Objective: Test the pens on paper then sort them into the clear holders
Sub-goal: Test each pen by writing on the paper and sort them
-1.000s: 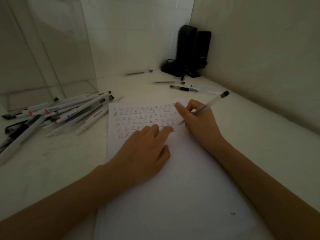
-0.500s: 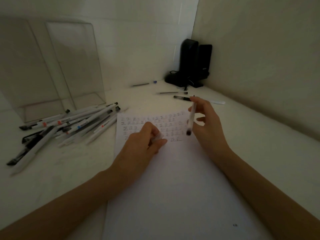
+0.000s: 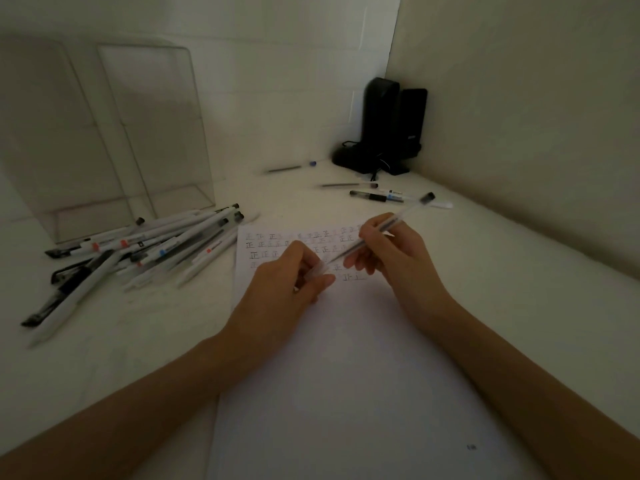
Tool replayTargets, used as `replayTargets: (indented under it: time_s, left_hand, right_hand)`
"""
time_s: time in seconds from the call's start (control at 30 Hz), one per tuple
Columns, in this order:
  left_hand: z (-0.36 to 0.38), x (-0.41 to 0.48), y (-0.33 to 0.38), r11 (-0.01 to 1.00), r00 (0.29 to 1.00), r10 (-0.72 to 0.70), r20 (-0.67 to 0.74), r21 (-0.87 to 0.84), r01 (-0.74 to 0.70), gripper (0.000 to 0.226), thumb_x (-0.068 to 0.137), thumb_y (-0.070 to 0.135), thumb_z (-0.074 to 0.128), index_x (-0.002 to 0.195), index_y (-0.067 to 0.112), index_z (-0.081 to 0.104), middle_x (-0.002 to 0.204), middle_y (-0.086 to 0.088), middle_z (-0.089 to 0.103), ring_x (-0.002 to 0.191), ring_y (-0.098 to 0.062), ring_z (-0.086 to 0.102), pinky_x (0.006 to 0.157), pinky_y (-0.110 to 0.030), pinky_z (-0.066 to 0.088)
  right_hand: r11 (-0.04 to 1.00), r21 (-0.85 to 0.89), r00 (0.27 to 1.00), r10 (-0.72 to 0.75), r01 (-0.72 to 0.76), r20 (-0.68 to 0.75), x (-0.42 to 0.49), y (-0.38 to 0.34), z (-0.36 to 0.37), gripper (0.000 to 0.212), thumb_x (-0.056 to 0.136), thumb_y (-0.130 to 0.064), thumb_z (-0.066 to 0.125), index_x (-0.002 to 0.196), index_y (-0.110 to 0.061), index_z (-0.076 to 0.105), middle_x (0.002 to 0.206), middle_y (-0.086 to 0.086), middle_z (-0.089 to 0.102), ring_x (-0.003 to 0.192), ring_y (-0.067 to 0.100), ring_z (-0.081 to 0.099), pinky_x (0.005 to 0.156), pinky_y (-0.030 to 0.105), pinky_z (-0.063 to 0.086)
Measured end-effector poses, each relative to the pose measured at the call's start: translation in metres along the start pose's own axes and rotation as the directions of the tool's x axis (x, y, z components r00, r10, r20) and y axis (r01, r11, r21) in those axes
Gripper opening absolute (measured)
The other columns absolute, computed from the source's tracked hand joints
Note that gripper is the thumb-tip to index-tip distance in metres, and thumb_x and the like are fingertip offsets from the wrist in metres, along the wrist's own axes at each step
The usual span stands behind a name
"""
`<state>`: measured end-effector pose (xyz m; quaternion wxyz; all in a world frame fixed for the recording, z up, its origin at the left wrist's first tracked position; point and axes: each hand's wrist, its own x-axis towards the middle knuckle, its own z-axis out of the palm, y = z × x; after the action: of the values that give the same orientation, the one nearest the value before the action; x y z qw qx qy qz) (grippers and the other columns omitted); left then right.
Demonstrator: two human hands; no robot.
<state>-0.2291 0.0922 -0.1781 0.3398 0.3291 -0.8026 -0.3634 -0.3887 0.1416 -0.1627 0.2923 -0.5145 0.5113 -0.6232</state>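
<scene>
My right hand (image 3: 394, 251) grips a clear pen (image 3: 405, 216) above the white paper (image 3: 346, 375), its tip pointing left toward a clear cap (image 3: 317, 271). My left hand (image 3: 287, 289) pinches that cap between thumb and fingers, just short of the pen's tip. Rows of small test marks (image 3: 263, 245) cover the top of the sheet. A pile of several pens (image 3: 149, 247) lies on the table to the left. Behind the pile stand two clear holders (image 3: 104, 133), side by side against the wall.
Three loose pens (image 3: 377, 196) lie beyond the paper near the right wall, and another pen (image 3: 291, 167) lies further back. Two black speakers (image 3: 384, 129) with a cable stand in the far corner. The wall runs close along the right side.
My right hand stopped writing, lifted the pen and turned it so the tip points left. My left hand left the paper and picked up the clear cap, bringing it to the tip.
</scene>
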Motion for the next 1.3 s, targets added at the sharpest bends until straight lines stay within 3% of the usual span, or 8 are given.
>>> replayTargets:
  time_s: [0.43, 0.67, 0.87, 0.97, 1.07, 1.13, 1.2, 1.3]
  left_hand:
    - [-0.005, -0.007, 0.001, 0.987, 0.985, 0.152, -0.075, 0.053, -0.149, 0.018, 0.088, 0.018, 0.058, 0.078, 0.028, 0.047, 0.068, 0.011, 0.058, 0.066, 0.002, 0.056, 0.059, -0.008, 0.043]
    - [-0.015, 0.008, 0.003, 0.943, 0.945, 0.281, -0.167, 0.231, -0.239, 0.008, 0.092, 0.020, 0.051, 0.084, 0.018, 0.050, 0.070, 0.007, 0.059, 0.064, -0.009, 0.056, 0.059, -0.016, 0.043]
    - [-0.110, 0.024, -0.046, 0.843, 0.811, 0.230, -0.537, 0.527, 0.110, 0.018, 0.094, 0.007, 0.043, 0.105, 0.005, 0.057, 0.089, -0.019, 0.064, 0.080, -0.033, 0.060, 0.070, -0.038, 0.044]
    - [-0.136, 0.018, -0.069, 0.701, 0.800, 0.047, -0.598, 0.591, 0.400, 0.022, 0.095, 0.009, 0.042, 0.106, 0.004, 0.059, 0.099, -0.025, 0.063, 0.093, -0.039, 0.057, 0.077, -0.041, 0.040]
    - [-0.130, 0.021, -0.077, 0.660, 0.813, -0.088, -0.576, 0.577, 0.480, 0.028, 0.093, 0.013, 0.047, 0.117, 0.007, 0.059, 0.118, -0.022, 0.058, 0.115, -0.037, 0.045, 0.093, -0.041, 0.029]
    - [-0.118, 0.025, -0.071, 0.703, 0.843, -0.021, -0.538, 0.591, 0.394, 0.032, 0.090, 0.021, 0.052, 0.118, 0.008, 0.060, 0.121, -0.019, 0.058, 0.116, -0.036, 0.045, 0.096, -0.041, 0.029]
    - [-0.098, 0.028, -0.056, 0.800, 0.899, 0.152, -0.411, 0.586, 0.133, 0.040, 0.087, 0.039, 0.048, 0.108, 0.010, 0.065, 0.112, -0.014, 0.063, 0.107, -0.030, 0.053, 0.091, -0.037, 0.035]
    - [-0.055, 0.016, -0.021, 0.864, 0.945, 0.325, 0.043, 0.393, -0.315, 0.060, 0.085, 0.064, 0.035, 0.116, 0.020, 0.061, 0.123, 0.004, 0.056, 0.115, -0.005, 0.043, 0.099, -0.020, 0.026]
  right_hand:
    - [0.997, 0.081, 0.998, -0.003, -0.003, 0.070, -0.004, 0.001, 0.009, 0.010, 0.088, -0.002, 0.056, 0.080, -0.004, 0.062, 0.065, 0.005, 0.065, 0.061, 0.016, 0.058, 0.061, 0.024, 0.048]
    - [0.990, -0.140, 0.998, 0.001, 0.007, 0.056, -0.001, -0.007, 0.009, 0.015, 0.093, -0.016, 0.052, 0.095, -0.007, 0.064, 0.077, 0.000, 0.070, 0.067, 0.008, 0.062, 0.061, 0.020, 0.048]
    - [0.966, -0.260, 0.999, -0.016, 0.002, -0.052, 0.004, 0.000, -0.006, 0.015, 0.095, -0.022, 0.049, 0.100, -0.013, 0.059, 0.080, -0.001, 0.068, 0.064, 0.000, 0.059, 0.059, 0.008, 0.043]
    - [0.940, -0.342, 0.999, -0.015, -0.003, -0.049, 0.005, 0.007, -0.012, 0.016, 0.096, -0.026, 0.046, 0.098, -0.017, 0.059, 0.082, -0.004, 0.068, 0.068, 0.001, 0.059, 0.061, 0.008, 0.043]
    - [0.919, -0.394, 0.999, -0.002, -0.012, -0.036, 0.004, 0.011, -0.014, 0.018, 0.096, -0.029, 0.045, 0.099, -0.017, 0.059, 0.083, -0.005, 0.067, 0.070, 0.001, 0.059, 0.062, 0.007, 0.042]
    - [0.912, -0.410, 0.999, 0.002, -0.017, -0.036, 0.004, 0.012, -0.016, 0.017, 0.096, -0.029, 0.046, 0.097, -0.018, 0.059, 0.082, -0.006, 0.067, 0.071, 0.002, 0.059, 0.063, 0.009, 0.042]
    - [0.907, -0.421, 0.999, -0.001, -0.020, -0.049, 0.005, 0.011, -0.019, 0.015, 0.096, -0.029, 0.048, 0.095, -0.019, 0.059, 0.084, -0.007, 0.067, 0.073, 0.002, 0.059, 0.065, 0.013, 0.041]
    - [0.886, -0.462, 0.994, -0.019, -0.033, -0.107, 0.007, 0.010, -0.027, 0.012, 0.096, -0.025, 0.049, 0.097, -0.019, 0.059, 0.087, -0.008, 0.066, 0.074, -0.006, 0.059, 0.068, 0.012, 0.042]
